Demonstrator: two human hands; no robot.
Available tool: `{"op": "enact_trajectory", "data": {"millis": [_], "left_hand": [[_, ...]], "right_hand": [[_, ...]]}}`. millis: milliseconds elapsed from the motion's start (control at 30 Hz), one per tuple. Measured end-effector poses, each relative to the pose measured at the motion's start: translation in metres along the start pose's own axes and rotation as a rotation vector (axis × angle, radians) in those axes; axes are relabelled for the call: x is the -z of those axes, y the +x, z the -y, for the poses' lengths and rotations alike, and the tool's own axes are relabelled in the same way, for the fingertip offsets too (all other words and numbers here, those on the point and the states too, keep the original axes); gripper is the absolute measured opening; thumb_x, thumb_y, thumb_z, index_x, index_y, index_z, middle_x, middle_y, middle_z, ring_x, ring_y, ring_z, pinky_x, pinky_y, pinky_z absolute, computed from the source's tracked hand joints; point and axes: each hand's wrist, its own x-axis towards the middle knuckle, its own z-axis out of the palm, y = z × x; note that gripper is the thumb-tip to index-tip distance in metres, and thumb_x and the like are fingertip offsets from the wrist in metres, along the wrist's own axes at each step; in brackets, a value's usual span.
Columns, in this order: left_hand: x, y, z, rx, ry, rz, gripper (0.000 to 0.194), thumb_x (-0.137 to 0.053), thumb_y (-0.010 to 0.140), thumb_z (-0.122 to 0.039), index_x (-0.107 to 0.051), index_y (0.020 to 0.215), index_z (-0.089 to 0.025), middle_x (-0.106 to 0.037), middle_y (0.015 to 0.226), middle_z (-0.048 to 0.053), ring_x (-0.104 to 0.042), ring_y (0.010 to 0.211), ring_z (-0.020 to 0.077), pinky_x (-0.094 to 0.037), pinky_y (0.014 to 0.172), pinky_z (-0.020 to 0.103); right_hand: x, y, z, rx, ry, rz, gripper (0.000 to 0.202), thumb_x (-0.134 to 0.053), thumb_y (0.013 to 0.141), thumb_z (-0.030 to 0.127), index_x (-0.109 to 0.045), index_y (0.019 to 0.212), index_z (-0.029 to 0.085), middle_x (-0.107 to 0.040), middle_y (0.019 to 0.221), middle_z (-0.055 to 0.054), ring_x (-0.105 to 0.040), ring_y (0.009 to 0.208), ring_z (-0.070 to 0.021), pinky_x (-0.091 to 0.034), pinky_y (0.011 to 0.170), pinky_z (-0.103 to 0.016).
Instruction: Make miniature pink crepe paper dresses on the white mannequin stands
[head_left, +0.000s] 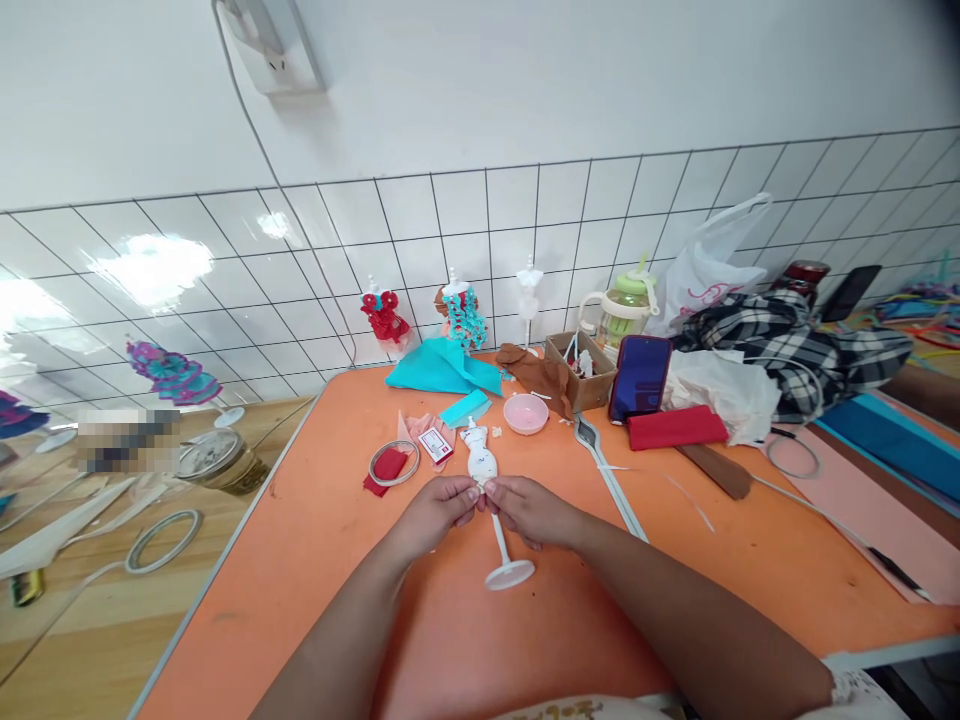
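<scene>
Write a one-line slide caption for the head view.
Both hands, left hand and right hand, pinch a white miniature mannequin on its stand above an orange table.

Head view, down over table

1. Both forearms are bare and reach in from the near edge of the worktop, converging toward its middle.
2. The left hand lies knuckles up, its fingers curled and its fingertips pinched together.
3. The right hand mirrors it, with its fingers bent inward.
4. The fingertips of the two hands meet, touching or nearly so.
</scene>
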Motion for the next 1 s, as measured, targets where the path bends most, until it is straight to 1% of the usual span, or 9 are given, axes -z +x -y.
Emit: {"op": "enact_trajectory", "data": {"millis": [233, 433, 467, 533, 600, 667, 733, 900, 1000], "left_hand": [[-0.002, 0.000, -0.001, -0.014, -0.106, 0.000, 0.034, -0.063, 0.077, -0.046, -0.060, 0.067, -0.013, -0.035, 0.050, -0.006, -0.023, 0.047, 0.0067, -0.013, 0.046, 0.023], [0.003, 0.000, 0.000, -0.064, -0.171, -0.044, 0.036, -0.064, 0.076, -0.047, -0.057, 0.067, -0.013, -0.034, 0.050, -0.006, -0.023, 0.046, 0.0065, -0.012, 0.046, 0.023], [0.005, 0.000, 0.000, -0.079, -0.179, -0.051, 0.035, -0.063, 0.077, -0.047, -0.058, 0.069, -0.013, -0.035, 0.050, -0.006, -0.024, 0.046, 0.0066, -0.013, 0.047, 0.023], [0.006, -0.001, 0.000, -0.116, -0.220, -0.072, 0.032, -0.061, 0.081, -0.045, -0.061, 0.078, -0.012, -0.036, 0.051, -0.006, -0.026, 0.047, 0.0066, -0.015, 0.047, 0.023], [0.004, -0.002, -0.002, -0.151, -0.312, -0.091, 0.030, -0.059, 0.083, -0.041, -0.063, 0.090, -0.012, -0.041, 0.054, -0.004, -0.030, 0.048, 0.0069, -0.021, 0.049, 0.023], [0.001, -0.003, -0.005, -0.171, -0.444, -0.069, 0.032, -0.059, 0.084, -0.038, -0.062, 0.104, -0.013, -0.049, 0.062, -0.001, -0.036, 0.052, 0.0082, -0.030, 0.054, 0.024], [-0.003, -0.004, -0.009, -0.175, -0.569, -0.021, 0.036, -0.058, 0.084, -0.037, -0.059, 0.112, -0.014, -0.056, 0.074, 0.003, -0.043, 0.058, 0.0107, -0.036, 0.060, 0.027], [-0.007, -0.006, -0.014, -0.161, -0.741, 0.053, 0.040, -0.056, 0.084, -0.034, -0.056, 0.119, -0.015, -0.061, 0.099, 0.011, -0.056, 0.080, 0.0188, -0.043, 0.075, 0.034], [-0.012, -0.004, -0.011, -0.191, -0.765, 0.014, 0.043, -0.059, 0.082, -0.027, -0.054, 0.123, -0.018, -0.061, 0.110, 0.012, -0.056, 0.100, 0.0244, -0.040, 0.089, 0.040]], "right_hand": [[-0.005, -0.002, 0.002, 0.036, 0.088, -0.001, 0.044, -0.036, 0.087, 0.063, -0.047, 0.083, 0.021, -0.028, 0.052, 0.009, -0.019, 0.037, -0.0059, -0.022, 0.031, -0.018], [-0.009, -0.009, 0.007, 0.186, -0.047, 0.017, 0.045, -0.032, 0.090, 0.059, -0.043, 0.072, 0.020, -0.034, 0.052, 0.007, -0.028, 0.041, -0.0069, -0.023, 0.040, -0.020], [-0.004, -0.008, 0.006, 0.181, -0.069, -0.019, 0.045, -0.027, 0.092, 0.058, -0.043, 0.074, 0.020, -0.033, 0.052, 0.007, -0.028, 0.040, -0.0073, -0.025, 0.041, -0.020], [0.011, -0.004, 0.004, 0.189, -0.186, -0.193, 0.047, -0.019, 0.094, 0.055, -0.046, 0.079, 0.020, -0.036, 0.053, 0.006, -0.033, 0.041, -0.0090, -0.027, 0.044, -0.021], [0.030, 0.001, -0.002, 0.194, -0.535, -0.393, 0.045, -0.021, 0.096, 0.049, -0.053, 0.083, 0.019, -0.051, 0.063, 0.000, -0.049, 0.056, -0.0126, -0.032, 0.052, -0.023], [0.045, 0.006, -0.009, 0.064, -0.928, -0.459, 0.041, -0.029, 0.095, 0.045, -0.058, 0.084, 0.018, -0.061, 0.073, -0.005, -0.056, 0.068, -0.0173, -0.033, 0.056, -0.025], [0.052, 0.009, -0.017, -0.017, -1.092, -0.454, 0.034, -0.038, 0.093, 0.042, -0.061, 0.086, 0.018, -0.064, 0.079, -0.008, -0.059, 0.073, -0.0203, -0.033, 0.058, -0.027], [0.040, 0.009, -0.017, 0.008, -1.173, -0.507, 0.021, -0.050, 0.089, 0.033, -0.064, 0.096, 0.019, -0.063, 0.097, -0.012, -0.057, 0.093, -0.0254, -0.037, 0.070, -0.030], [0.021, 0.004, -0.005, 0.201, -1.096, -0.608, 0.018, -0.049, 0.089, 0.030, -0.062, 0.097, 0.020, -0.062, 0.099, -0.010, -0.054, 0.098, -0.0236, -0.037, 0.076, -0.031]]}}
